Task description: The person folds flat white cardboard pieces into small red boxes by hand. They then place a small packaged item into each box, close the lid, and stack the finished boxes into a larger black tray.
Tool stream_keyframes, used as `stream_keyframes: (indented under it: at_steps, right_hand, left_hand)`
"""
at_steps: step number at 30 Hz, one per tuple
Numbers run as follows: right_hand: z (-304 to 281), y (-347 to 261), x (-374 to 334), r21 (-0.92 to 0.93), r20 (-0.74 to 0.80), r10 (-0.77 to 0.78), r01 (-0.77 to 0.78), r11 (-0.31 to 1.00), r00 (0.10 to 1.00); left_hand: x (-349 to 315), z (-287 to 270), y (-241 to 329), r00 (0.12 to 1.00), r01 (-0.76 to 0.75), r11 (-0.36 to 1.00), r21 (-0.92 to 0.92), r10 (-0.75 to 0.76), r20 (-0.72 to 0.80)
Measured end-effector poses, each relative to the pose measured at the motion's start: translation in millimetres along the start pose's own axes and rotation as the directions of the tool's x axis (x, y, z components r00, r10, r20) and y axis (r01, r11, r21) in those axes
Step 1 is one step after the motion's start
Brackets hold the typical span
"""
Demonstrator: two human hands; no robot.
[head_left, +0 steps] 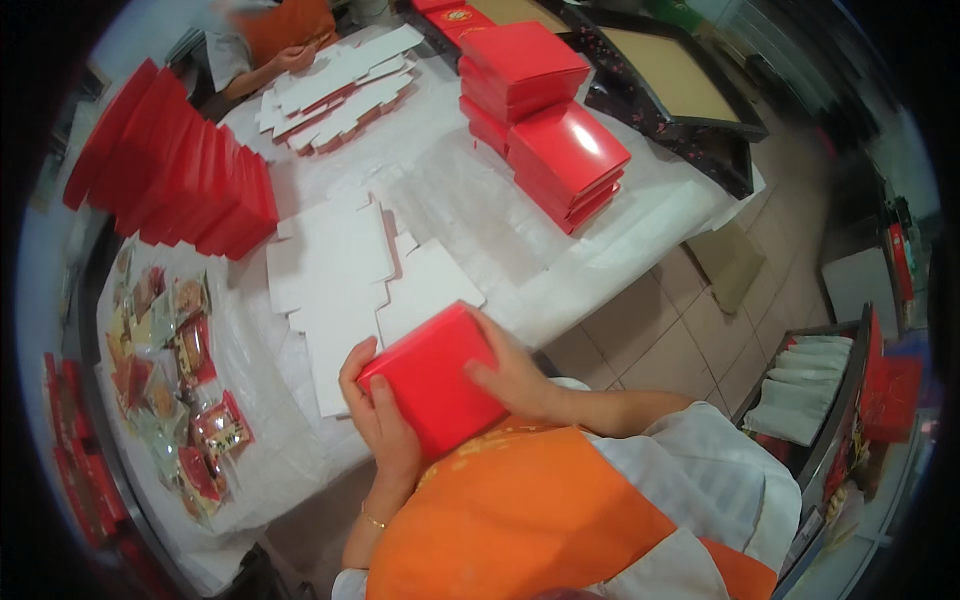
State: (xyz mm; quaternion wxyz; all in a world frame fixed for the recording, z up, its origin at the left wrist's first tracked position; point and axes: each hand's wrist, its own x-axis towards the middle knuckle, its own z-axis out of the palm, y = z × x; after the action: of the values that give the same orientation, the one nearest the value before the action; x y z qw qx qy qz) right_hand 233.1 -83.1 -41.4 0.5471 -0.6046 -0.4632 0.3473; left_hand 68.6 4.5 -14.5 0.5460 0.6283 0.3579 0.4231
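Observation:
Close to my orange apron, a red cardboard box is held between both hands. My left hand grips its left side, the thumb lying on the top face and the fingers round the edge. On the opposite side, my right hand clasps the box with the thumb on its face; the other fingers are partly hidden behind it. Just beyond the box, flat white die-cut cardboard blanks lie on the covered table, partly overlapped by it.
Stacked red boxes stand at the far right of the table. A leaning row of red boxes is at left, with several wrapped food packets nearer. More white blanks lie before another person. A crate of white packets sits at right.

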Motion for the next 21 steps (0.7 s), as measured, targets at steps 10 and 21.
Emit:
stream_keyframes:
  at_steps: [10, 21]
  right_hand:
    - [-229, -33, 112, -0.069, -0.375, -0.011, -0.016, 0.997, 0.927]
    - [-279, 12, 170, -0.749, -0.481, -0.499, -0.041, 0.662, 0.721]
  left_hand:
    - [34, 28, 10, 0.998, -0.058, 0.995, -0.087, 0.060, 0.029]
    - [5, -16, -26, 0.993, 0.047, 0.998, 0.045, -0.042, -0.111]
